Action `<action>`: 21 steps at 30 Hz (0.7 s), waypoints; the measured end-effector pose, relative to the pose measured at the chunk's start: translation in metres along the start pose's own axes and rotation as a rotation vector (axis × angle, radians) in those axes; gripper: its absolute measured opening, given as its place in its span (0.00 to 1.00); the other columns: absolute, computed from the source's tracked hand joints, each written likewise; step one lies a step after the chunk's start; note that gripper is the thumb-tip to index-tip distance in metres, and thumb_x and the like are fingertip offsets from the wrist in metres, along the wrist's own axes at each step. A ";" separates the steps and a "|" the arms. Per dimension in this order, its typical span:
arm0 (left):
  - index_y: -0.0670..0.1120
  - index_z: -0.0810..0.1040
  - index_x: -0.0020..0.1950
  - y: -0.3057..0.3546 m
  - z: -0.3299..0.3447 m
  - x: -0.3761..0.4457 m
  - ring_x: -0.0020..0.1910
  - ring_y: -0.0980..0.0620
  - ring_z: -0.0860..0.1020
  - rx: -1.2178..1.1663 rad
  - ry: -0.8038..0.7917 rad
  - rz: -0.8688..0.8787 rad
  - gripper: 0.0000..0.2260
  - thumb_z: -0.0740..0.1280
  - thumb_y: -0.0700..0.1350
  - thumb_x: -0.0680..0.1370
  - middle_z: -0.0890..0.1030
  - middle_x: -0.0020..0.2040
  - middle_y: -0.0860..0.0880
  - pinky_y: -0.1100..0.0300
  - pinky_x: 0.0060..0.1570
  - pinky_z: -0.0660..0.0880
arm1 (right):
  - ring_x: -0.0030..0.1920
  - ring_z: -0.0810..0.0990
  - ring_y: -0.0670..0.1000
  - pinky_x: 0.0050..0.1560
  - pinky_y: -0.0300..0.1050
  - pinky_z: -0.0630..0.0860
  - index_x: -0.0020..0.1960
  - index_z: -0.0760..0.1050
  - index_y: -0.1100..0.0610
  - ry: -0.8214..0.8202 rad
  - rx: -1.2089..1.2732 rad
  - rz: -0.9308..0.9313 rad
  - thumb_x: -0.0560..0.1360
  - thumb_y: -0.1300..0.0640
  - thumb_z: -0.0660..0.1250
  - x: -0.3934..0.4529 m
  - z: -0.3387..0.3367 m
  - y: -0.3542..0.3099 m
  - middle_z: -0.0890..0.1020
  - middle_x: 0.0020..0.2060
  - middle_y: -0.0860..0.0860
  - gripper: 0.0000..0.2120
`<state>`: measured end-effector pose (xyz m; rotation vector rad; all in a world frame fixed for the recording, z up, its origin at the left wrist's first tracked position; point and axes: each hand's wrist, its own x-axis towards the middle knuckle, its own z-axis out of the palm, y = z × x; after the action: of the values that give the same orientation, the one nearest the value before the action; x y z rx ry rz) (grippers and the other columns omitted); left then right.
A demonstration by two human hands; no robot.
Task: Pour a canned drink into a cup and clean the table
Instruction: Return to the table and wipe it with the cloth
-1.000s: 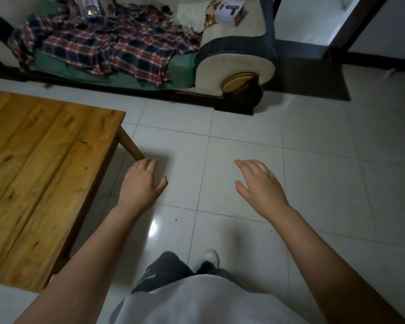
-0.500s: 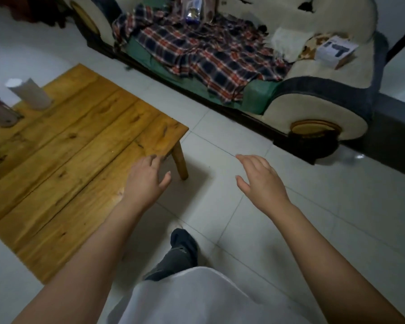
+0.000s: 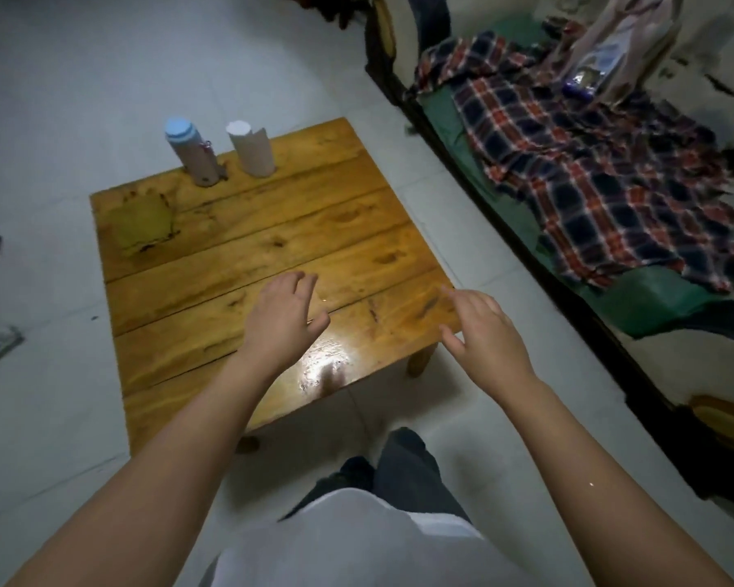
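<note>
Wooden counter [image 3: 212, 264] carries a blue-lidded can [image 3: 191, 152] and a pale cup [image 3: 251, 148] side by side at its far edge; left hand [image 3: 282, 317] and right hand [image 3: 484, 332] hover nearer, fingers relaxed, holding nothing.

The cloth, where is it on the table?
The cloth lies at the table's far left corner, left of the bottle.

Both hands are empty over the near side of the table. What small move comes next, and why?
Probably reach the left hand forward to the blue-capped container at the far edge. Both it and the right hand hold nothing, and the container and cup stand untouched.
</note>
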<state>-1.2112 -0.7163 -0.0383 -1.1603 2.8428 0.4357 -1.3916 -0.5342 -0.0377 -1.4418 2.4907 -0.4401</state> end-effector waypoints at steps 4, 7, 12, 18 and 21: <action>0.43 0.64 0.71 -0.023 -0.009 0.003 0.68 0.44 0.65 -0.012 0.043 -0.173 0.24 0.60 0.52 0.77 0.69 0.68 0.42 0.51 0.65 0.64 | 0.65 0.68 0.54 0.64 0.48 0.65 0.69 0.64 0.59 -0.057 -0.011 -0.145 0.76 0.55 0.64 0.053 0.001 -0.007 0.74 0.63 0.55 0.24; 0.42 0.65 0.71 -0.032 -0.015 -0.002 0.67 0.45 0.66 -0.042 0.084 -0.307 0.24 0.61 0.51 0.77 0.69 0.68 0.42 0.52 0.64 0.65 | 0.65 0.69 0.54 0.64 0.48 0.66 0.70 0.64 0.57 -0.098 -0.054 -0.274 0.76 0.54 0.63 0.088 0.001 -0.015 0.74 0.64 0.54 0.24; 0.44 0.65 0.71 -0.039 -0.018 -0.004 0.66 0.45 0.67 -0.087 0.121 -0.455 0.24 0.61 0.51 0.77 0.70 0.67 0.43 0.52 0.64 0.66 | 0.66 0.67 0.52 0.65 0.47 0.66 0.70 0.63 0.56 -0.169 -0.044 -0.409 0.77 0.53 0.61 0.132 0.001 -0.032 0.72 0.65 0.53 0.24; 0.43 0.64 0.71 -0.048 -0.017 -0.011 0.69 0.46 0.65 -0.125 0.187 -0.627 0.24 0.61 0.50 0.77 0.68 0.69 0.43 0.53 0.66 0.63 | 0.67 0.67 0.52 0.64 0.48 0.66 0.71 0.62 0.55 -0.242 -0.066 -0.593 0.77 0.53 0.60 0.173 0.014 -0.056 0.72 0.65 0.53 0.23; 0.43 0.64 0.72 -0.058 -0.013 -0.016 0.69 0.46 0.64 -0.135 0.184 -0.697 0.24 0.60 0.51 0.78 0.67 0.70 0.43 0.53 0.67 0.62 | 0.65 0.68 0.54 0.63 0.48 0.66 0.70 0.63 0.57 -0.262 -0.063 -0.687 0.77 0.54 0.61 0.190 0.025 -0.071 0.73 0.63 0.54 0.23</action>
<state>-1.1591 -0.7484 -0.0377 -2.1787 2.3236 0.4871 -1.4193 -0.7368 -0.0442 -2.2033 1.7730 -0.2570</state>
